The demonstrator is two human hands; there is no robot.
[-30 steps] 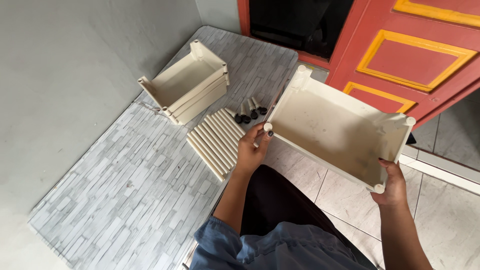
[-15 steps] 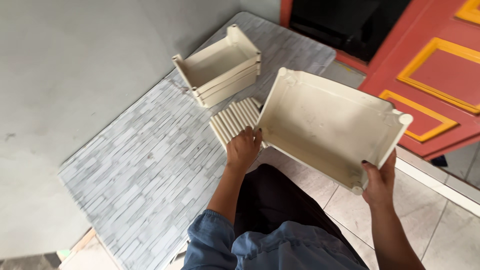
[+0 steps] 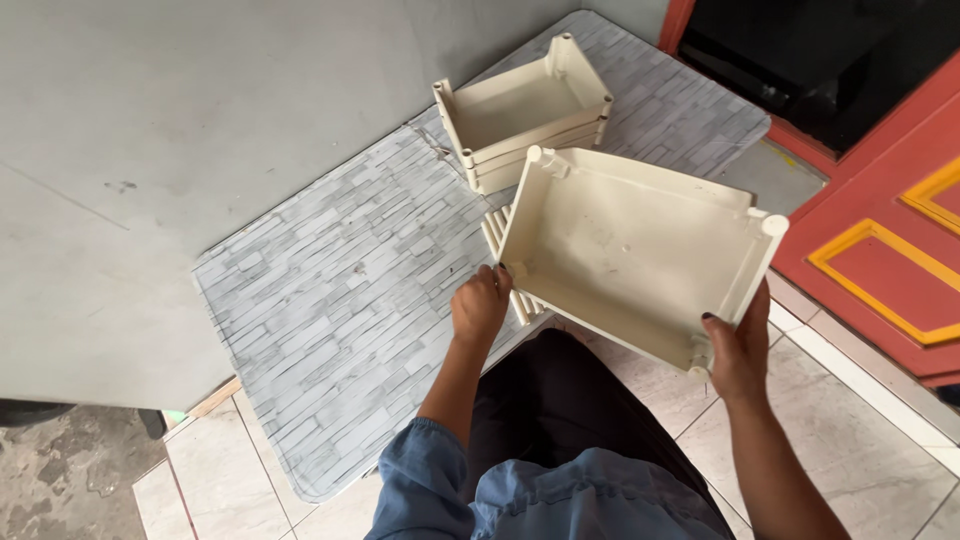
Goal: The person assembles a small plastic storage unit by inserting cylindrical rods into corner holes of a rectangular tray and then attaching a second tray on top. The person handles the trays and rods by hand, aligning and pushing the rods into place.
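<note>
My left hand (image 3: 481,305) is closed on the near left corner of a big cream tray (image 3: 625,255). My fingers curl around the little round post at that corner, so I have something firm to hold. My right hand (image 3: 738,352) grips the near right corner, with my thumb over the edge and my fingers hidden under it. I think I need both hands because the tray is wide and would tip if I held it at one corner only.

The tray is up in the air in front of me, not on the floor. It is tilted, with the open side turned up toward my face, so I can see its flat inside and the low walls all around. There is a round post at each corner.

Just under the tray, on the grey mat (image 3: 330,300) with a brick pattern, lie some cream tubes (image 3: 502,243) side by side. The tray hides most of them. A bit farther away on the mat is a stack of trays (image 3: 525,115) like mine, sitting one on top of another, which keeps them neat and out of the way.

The mat lies on the tile floor (image 3: 870,420) beside a grey wall (image 3: 150,130). A red door (image 3: 890,215) with yellow trim is on my right.
</note>
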